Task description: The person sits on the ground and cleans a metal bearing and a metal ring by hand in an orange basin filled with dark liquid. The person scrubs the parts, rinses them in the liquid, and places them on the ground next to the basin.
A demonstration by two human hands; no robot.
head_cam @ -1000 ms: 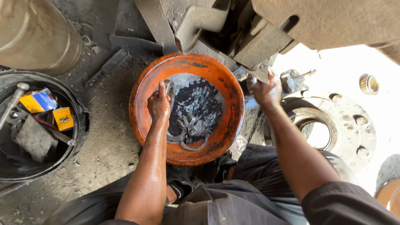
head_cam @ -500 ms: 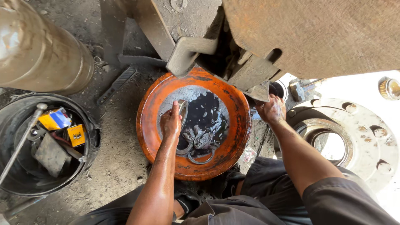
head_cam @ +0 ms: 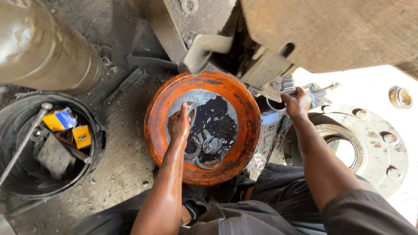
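Ground: oily dirt under vehicle parts.
Orange basin (head_cam: pixel 161 113): holds dark liquid, rings soaking (low, within reach).
Left hand (head_cam: pixel 179 124): pinching metal ring (head_cam: pixel 191 114) over basin.
Right hand (head_cam: pixel 297 103): closed around ribbed bearing (head_cam: pixel 288 85), lifted clear.

1. My left hand (head_cam: pixel 178 124) holds a metal ring (head_cam: pixel 190 114) inside the orange basin (head_cam: pixel 244 130), above dark oily liquid (head_cam: pixel 215 119).
2. My right hand (head_cam: pixel 297 103) grips a ribbed metal bearing (head_cam: pixel 288 85) beside the basin.
3. A black tub (head_cam: pixel 98 139) of tools sits on the left.
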